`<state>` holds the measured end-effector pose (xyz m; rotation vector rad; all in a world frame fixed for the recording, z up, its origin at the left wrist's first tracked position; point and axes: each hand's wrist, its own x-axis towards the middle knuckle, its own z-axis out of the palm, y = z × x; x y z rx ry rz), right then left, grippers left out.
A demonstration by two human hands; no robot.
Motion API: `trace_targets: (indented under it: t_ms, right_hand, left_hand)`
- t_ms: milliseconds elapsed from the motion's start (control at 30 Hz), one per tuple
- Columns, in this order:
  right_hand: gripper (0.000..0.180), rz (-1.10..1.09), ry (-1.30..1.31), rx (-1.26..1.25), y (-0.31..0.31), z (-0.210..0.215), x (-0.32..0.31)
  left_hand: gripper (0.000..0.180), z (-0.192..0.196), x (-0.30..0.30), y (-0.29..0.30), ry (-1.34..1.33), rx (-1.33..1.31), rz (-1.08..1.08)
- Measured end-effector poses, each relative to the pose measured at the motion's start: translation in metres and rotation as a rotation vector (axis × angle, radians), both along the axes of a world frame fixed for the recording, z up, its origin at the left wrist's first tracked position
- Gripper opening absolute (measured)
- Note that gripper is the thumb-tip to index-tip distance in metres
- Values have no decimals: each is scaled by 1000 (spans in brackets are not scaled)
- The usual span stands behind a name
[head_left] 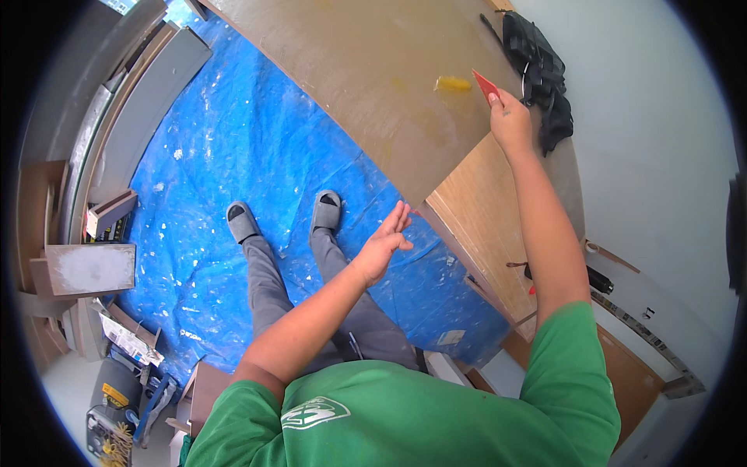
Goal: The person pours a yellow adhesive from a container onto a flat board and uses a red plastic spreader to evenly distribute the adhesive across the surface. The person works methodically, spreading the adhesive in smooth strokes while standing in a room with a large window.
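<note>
My right hand (510, 121) reaches forward and grips a thin, flat red spreader (485, 84) between thumb and fingers. Just left of its tip, a yellow smear of putty (453, 83) lies on a large brown board (358, 78). Fainter yellowish patches show elsewhere on that surface. My left hand (381, 245) is held out with fingers stretched and nothing in it, over the blue sheet and close to the board's near corner.
A blue plastic sheet (194, 202) with white specks covers the floor under my feet. Lighter wooden panel (486, 226) adjoins the brown board. At the far right lies a black bag (533, 58) by the wall. Stacked boards (148, 117) line the left side, above a black-and-yellow machine (113, 405).
</note>
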<state>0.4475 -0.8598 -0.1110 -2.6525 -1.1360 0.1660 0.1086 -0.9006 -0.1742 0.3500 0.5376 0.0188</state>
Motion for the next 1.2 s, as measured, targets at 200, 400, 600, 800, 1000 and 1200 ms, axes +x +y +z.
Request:
trace_targets:
  t_ms: [200,400,600,800,1000,1200]
  right_hand:
    - [28,90,43,-191,25,-24,18]
    - [29,272,115,-212,31,-17,-28]
    - [29,374,121,-210,17,-12,-78]
    - [29,534,75,-180,-7,-11,-137]
    - [27,657,77,-136,-34,-2,-196]
    - [25,532,347,-63,-55,44,-224]
  left_hand:
    - [97,1,5,-2,7,26,28]
    - [98,3,7,-3,35,33,39]
    - [98,-10,-5,-4,64,78,17]
    - [97,-59,-64,-9,228,81,3]
    - [98,-78,-110,-10,354,88,-14]
    - [92,-78,-124,-3,403,120,-19]
